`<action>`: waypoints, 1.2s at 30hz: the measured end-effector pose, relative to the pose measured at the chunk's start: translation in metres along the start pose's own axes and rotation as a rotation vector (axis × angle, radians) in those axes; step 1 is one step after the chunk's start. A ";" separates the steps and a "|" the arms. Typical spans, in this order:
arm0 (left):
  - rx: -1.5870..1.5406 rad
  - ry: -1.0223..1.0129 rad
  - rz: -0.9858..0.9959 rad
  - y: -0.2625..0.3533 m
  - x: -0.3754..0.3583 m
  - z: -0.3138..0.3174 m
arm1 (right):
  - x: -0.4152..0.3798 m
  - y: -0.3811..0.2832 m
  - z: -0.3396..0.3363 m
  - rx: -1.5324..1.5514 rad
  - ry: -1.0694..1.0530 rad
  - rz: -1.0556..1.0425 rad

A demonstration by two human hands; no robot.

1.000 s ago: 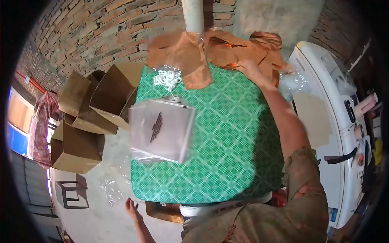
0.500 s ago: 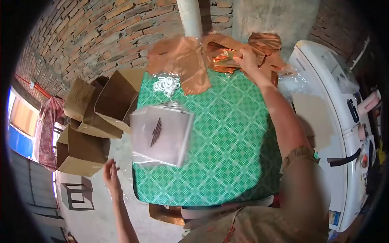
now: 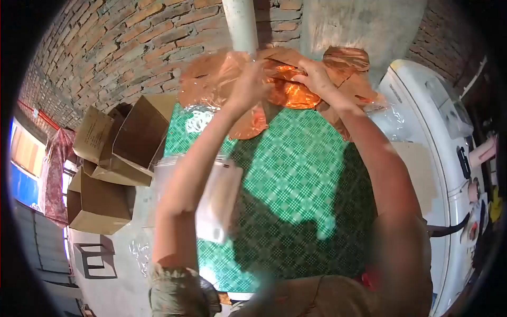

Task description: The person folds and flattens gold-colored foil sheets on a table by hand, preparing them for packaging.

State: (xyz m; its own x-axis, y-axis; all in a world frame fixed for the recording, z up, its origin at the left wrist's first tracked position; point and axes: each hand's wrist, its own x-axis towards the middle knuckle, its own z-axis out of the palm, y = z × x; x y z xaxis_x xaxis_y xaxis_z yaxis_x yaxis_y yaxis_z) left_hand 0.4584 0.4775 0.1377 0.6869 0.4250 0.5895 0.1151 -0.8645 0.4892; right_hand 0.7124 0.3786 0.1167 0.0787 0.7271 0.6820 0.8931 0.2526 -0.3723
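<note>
Shiny copper-coloured foil [image 3: 293, 94] lies crumpled at the far edge of the table. My right hand [image 3: 318, 78] is closed on its upper edge, thumb and fingers pinching it. My left hand [image 3: 247, 84] reaches over the left side of the foil, and its fingers are smeared by motion. Beneath that hand, a flatter copper foil piece [image 3: 211, 87] spreads out in clear wrapping. White looped cord [image 3: 198, 121] rests just below it. A stack of clear plastic sleeves [image 3: 219, 195] is partly hidden behind my left forearm.
A green checked cloth [image 3: 296, 174] covers the table. Open cardboard boxes [image 3: 100, 206] stand on the floor at left. A white appliance [image 3: 422, 121] borders the right side, with clear plastic wrap [image 3: 391, 119] beside it. A pale pipe [image 3: 240, 26] rises behind the table.
My left hand has swung from the floor side at lower left up to the foil, leaving clear plastic on the floor. My right hand keeps its hold on the foil, which now bulges more.
</note>
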 end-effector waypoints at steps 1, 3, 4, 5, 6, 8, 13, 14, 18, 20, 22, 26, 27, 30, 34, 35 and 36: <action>-0.063 0.005 -0.045 -0.010 0.011 0.021 | 0.004 0.000 0.001 -0.020 -0.019 -0.025; -0.192 0.010 -0.138 -0.020 0.025 0.056 | 0.007 0.001 0.003 -0.061 -0.059 -0.071; -0.105 -0.009 -0.218 -0.012 0.030 0.063 | 0.007 0.003 0.007 -0.066 -0.053 -0.097; -0.017 -0.028 -0.298 -0.004 0.035 0.069 | 0.007 0.005 0.010 -0.071 -0.048 -0.124; 0.071 -0.047 -0.376 -0.005 0.038 0.075 | 0.008 0.001 0.011 -0.075 -0.042 -0.150; 0.039 0.090 -0.379 -0.009 0.042 0.082 | 0.009 -0.004 0.003 -0.102 -0.007 -0.113; -0.201 0.159 -0.417 -0.031 0.051 0.083 | -0.004 -0.048 -0.023 -0.162 -0.114 -0.245; -0.186 0.173 -0.398 -0.039 0.052 0.084 | -0.013 -0.049 -0.019 -0.160 -0.224 -0.240; -0.269 0.137 -0.440 -0.060 0.059 0.090 | -0.024 -0.021 0.009 -0.383 -0.494 -0.309; -0.317 0.115 -0.407 -0.045 0.060 0.080 | -0.015 -0.012 0.024 -0.504 -0.632 -0.182; -0.460 0.079 -0.438 -0.018 0.058 0.063 | 0.000 -0.007 0.038 -0.660 -0.849 0.001; -0.322 0.225 -0.233 -0.002 0.077 0.033 | 0.003 0.007 0.053 -0.602 -0.831 0.189; -0.181 0.300 0.051 -0.018 0.098 0.017 | 0.004 0.026 0.063 -0.527 -0.778 0.155; -0.300 0.311 0.035 0.022 0.109 -0.053 | -0.010 0.096 0.101 -0.264 -0.559 -0.057; -0.384 0.486 -0.004 0.064 0.123 -0.145 | -0.004 0.057 0.068 -0.302 -0.632 0.022; -0.350 0.490 0.104 0.067 0.126 -0.179 | -0.003 0.045 0.059 -0.305 -0.660 0.078; -0.307 0.536 0.112 0.068 0.124 -0.212 | -0.001 0.033 0.051 -0.307 -0.687 0.131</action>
State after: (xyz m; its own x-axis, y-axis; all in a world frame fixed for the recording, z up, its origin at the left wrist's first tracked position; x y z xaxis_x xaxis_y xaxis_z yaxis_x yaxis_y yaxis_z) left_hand 0.3996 0.5277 0.3802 0.2182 0.4805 0.8494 -0.2033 -0.8289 0.5211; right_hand 0.7186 0.4192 0.0719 -0.0107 0.9980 0.0621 0.9864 0.0207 -0.1631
